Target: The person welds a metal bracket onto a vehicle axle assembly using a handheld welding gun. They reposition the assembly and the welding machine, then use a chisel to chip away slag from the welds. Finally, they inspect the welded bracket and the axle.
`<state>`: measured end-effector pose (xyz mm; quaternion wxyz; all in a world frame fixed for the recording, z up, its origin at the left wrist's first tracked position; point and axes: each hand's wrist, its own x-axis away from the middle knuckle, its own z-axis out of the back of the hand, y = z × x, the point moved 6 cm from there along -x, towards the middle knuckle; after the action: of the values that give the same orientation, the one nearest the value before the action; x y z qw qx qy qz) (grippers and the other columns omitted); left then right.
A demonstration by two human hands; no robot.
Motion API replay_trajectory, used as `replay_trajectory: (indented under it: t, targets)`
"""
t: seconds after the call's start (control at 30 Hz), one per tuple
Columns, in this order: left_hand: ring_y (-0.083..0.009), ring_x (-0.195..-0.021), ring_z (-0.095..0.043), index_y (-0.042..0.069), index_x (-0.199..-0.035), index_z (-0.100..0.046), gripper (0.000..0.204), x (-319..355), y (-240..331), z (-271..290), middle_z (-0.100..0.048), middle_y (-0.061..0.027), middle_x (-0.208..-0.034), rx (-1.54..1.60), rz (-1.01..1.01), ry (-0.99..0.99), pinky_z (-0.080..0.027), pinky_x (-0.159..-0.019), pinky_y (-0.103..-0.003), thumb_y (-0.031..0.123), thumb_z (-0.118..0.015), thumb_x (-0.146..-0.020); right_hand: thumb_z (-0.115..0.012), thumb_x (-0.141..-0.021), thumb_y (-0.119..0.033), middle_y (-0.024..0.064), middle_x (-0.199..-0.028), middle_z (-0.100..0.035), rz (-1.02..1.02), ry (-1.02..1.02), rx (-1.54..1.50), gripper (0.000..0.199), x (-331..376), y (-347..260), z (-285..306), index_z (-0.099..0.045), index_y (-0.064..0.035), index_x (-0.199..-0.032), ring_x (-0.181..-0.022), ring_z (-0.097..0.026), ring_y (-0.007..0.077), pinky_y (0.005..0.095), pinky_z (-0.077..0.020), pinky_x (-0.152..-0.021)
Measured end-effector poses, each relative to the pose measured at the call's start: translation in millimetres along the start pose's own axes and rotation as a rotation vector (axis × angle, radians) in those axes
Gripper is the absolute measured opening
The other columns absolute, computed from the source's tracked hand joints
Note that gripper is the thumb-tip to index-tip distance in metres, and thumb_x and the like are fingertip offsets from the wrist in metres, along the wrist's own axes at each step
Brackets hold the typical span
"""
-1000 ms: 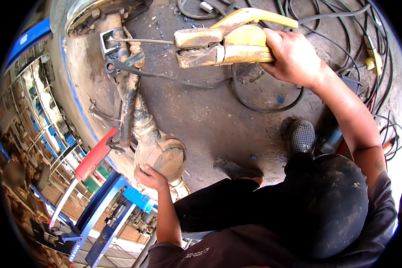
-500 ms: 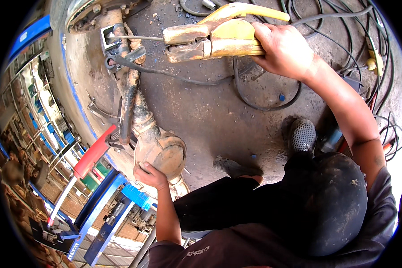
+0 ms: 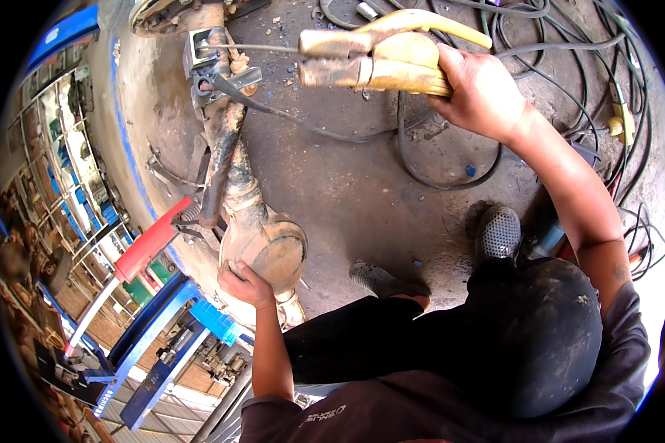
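Note:
A rusty vehicle axle [image 3: 236,177] lies on the floor at the left, with a round differential housing [image 3: 273,247] at its near end. My left hand [image 3: 245,284] rests with curled fingers on the housing's near left edge. In my right hand [image 3: 488,92] is a worn yellow welding electrode holder [image 3: 399,63], gripped by its handle. A thin welding rod [image 3: 262,47] sticks out leftward from its jaws. The rod's tip reaches a square metal bracket [image 3: 197,53] on the axle tube; whether they touch I cannot tell. Beside it is a clamp [image 3: 233,83] with a black cable.
Black cables [image 3: 580,66] lie looped over the floor at the upper right, beside a second yellow tool [image 3: 622,122]. The clamp's cable [image 3: 414,166] curves across the middle. A blue-framed stand [image 3: 151,332] and a red guard-like piece [image 3: 151,247] stand at the left. My shoes [image 3: 499,232] are close by.
The whole view has shifted a little, so the axle's far end and the electrode holder appear farther right. Both hands keep their grips, and the rod's tip stays at the bracket.

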<state>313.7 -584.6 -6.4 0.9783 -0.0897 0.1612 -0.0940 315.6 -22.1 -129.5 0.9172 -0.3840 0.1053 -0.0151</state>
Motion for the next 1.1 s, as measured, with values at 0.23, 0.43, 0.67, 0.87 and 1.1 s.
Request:
replay_trajectory:
  t: [0.23,0.43,0.67,0.87,1.1]
  targets:
    - [-0.0462,-0.114,-0.053,-0.01,-0.128,-0.06,0.046,0,4,3,-0.061,-0.0301,-0.121,-0.01,-0.032,0.033,-0.039,-0.103,-0.053,0.026,-0.056,-0.101,-0.075,-0.078,-0.015,0.0199,-0.082,-0.069,-0.218,-0.007,-0.318,0.034,6,8,-6,-0.057,-0.0021,-0.103,-0.082,-0.07,0.0399,0.0447,-0.0578,-0.073]
    - [-0.0463,-0.115,-0.054,-0.01,-0.128,-0.06,0.047,-1,4,3,-0.061,-0.0301,-0.121,-0.012,-0.027,0.031,-0.039,-0.103,-0.053,0.028,-0.056,-0.101,-0.077,-0.082,-0.019,0.0135,-0.076,-0.066,0.068,0.069,0.081,0.033,11,-4,-5,-0.052,-0.0085,-0.101,-0.077,-0.07,0.0358,0.0464,-0.0563,-0.066]
    - [-0.0464,-0.113,-0.054,-0.01,-0.127,-0.06,0.046,0,4,2,-0.062,-0.0294,-0.12,-0.001,-0.051,0.033,-0.039,-0.102,-0.054,0.028,-0.056,-0.101,-0.074,-0.08,-0.012,0.0121,-0.077,-0.065,-0.123,-0.011,-0.224,0.036,11,2,-4,-0.057,-0.0017,-0.11,-0.07,-0.069,0.0271,0.039,-0.0565,-0.066]
    - [-0.0467,-0.113,-0.053,-0.011,-0.126,-0.06,0.047,1,1,2,-0.062,-0.0296,-0.119,-0.001,-0.039,0.029,-0.039,-0.102,-0.054,0.029,-0.055,-0.102,-0.07,-0.079,-0.016,0.0144,-0.076,-0.067,-0.383,-0.051,-0.53,0.032,27,17,-12,-0.062,0.005,-0.101,-0.071,-0.069,0.025,0.039,-0.0561,-0.069]
    - [-0.0463,-0.112,-0.053,-0.011,-0.125,-0.06,0.047,1,0,0,-0.062,-0.0291,-0.119,0.022,-0.041,0.041,-0.04,-0.101,-0.053,0.03,-0.054,-0.102,-0.077,-0.078,-0.016,0.0194,-0.076,-0.067,-0.097,0.03,-0.16,0.036,42,7,-4,-0.056,-0.0027,-0.104,-0.075,-0.069,0.0409,0.0474,-0.0567,-0.068]
